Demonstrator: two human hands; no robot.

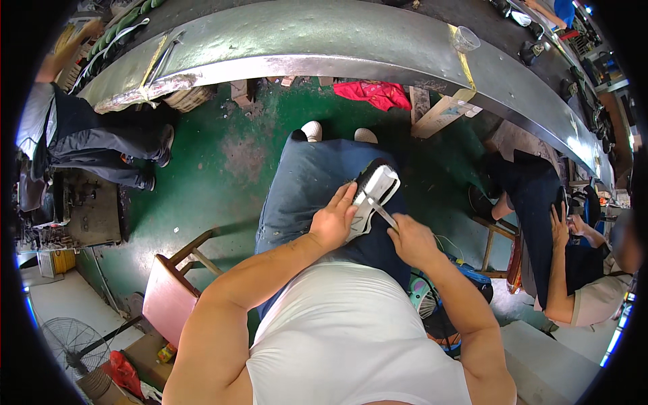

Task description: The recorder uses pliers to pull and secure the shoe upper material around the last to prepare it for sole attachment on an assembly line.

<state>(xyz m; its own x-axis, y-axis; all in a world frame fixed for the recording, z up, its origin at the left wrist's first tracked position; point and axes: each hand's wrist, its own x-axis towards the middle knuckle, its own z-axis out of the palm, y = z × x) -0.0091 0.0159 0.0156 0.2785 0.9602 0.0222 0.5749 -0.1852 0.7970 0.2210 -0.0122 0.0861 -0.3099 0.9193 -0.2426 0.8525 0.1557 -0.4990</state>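
A white shoe with black parts (362, 219) rests tilted over my lap, on the dark blue cloth (304, 182) that covers my thighs. My left hand (333, 221) is closed on the shoe's left side, fingers pointing up along it. In my right hand (413, 239) is a slim, flat, silvery tool (383, 212), gripped in a fist. The tool's far end touches or lies just over the shoe's white side; I cannot tell its exact kind.
Ahead runs a long metal bench (283, 40) with a clear plastic cup (465, 39). Beneath lies red cloth (374, 94). People sit or stand at left (101, 135) and right (574, 270). A pink-seated stool (169, 297) stands left, near a fan (74, 344).
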